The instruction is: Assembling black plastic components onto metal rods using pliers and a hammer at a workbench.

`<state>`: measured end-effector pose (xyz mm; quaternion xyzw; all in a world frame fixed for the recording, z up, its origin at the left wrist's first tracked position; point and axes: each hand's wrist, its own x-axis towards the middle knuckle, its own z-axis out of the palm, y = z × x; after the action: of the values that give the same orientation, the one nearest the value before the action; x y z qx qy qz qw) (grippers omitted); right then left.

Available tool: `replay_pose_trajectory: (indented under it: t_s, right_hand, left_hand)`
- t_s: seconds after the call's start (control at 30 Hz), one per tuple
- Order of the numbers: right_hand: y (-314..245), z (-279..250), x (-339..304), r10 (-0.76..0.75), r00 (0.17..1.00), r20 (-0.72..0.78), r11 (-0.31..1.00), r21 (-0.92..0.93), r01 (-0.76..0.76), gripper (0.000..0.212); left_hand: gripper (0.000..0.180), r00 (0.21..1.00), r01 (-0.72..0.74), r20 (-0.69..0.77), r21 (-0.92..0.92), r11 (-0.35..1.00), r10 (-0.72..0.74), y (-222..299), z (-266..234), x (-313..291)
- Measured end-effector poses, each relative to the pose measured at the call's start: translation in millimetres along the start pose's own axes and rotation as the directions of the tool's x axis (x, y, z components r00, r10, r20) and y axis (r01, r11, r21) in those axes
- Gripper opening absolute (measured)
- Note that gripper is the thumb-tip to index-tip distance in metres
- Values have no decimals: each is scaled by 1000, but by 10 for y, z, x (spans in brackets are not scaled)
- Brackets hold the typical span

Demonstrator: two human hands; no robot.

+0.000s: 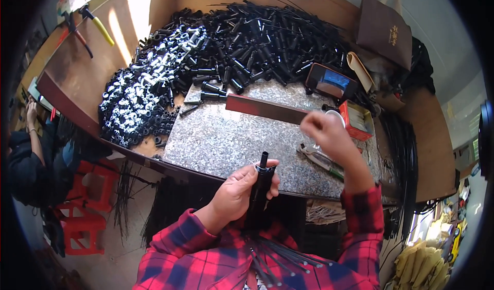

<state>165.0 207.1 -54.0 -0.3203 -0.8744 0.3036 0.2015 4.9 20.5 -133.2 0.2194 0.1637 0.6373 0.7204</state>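
Note:
Near the front edge of the speckled worktop [221, 140], my left hand [234, 193] is wrapped round a black tube [260, 189]. It stands nearly upright, with a narrower black end sticking out of its top. My right hand [328, 131] is raised over the right side of the worktop, beside a white cup [335, 116]. Its fingers are curled together, and whatever they may hold is hidden. Pliers or cutters [320, 159] with a green handle lie below that hand. A long dark flat bar [267, 108] lies across the worktop behind both hands.
A large heap of black tubular parts [247, 43] fills the back; small shiny fittings [136, 97] are piled left. A phone [332, 83] and red box [355, 121] stand right. Thin black rods [285, 254] lie across my lap. Another person's arm [35, 130] shows far left.

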Motion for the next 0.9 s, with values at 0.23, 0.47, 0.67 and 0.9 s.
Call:
replay_pose_trajectory:
  t_s: [0.23,0.47,0.67,0.9]
  right_hand:
    - [708,250,1219,-149,957,-249,872,-489,9,16]
    - [722,536,1476,35,974,-224,759,-629,-172,24]
    - [505,207,1000,-71,966,-247,874,-482,-59,26]
    - [-294,-300,110,114,972,207,899,395,-190,18]
  left_hand:
    - [47,998,-31,-45,118,993,36,-19,135,-19]
    - [48,999,-29,-40,124,992,34,-17,106,-19]
    - [49,999,-34,-33,145,989,39,-3,73,-20]
    - [52,997,-47,-46,222,974,59,-45,118,22]
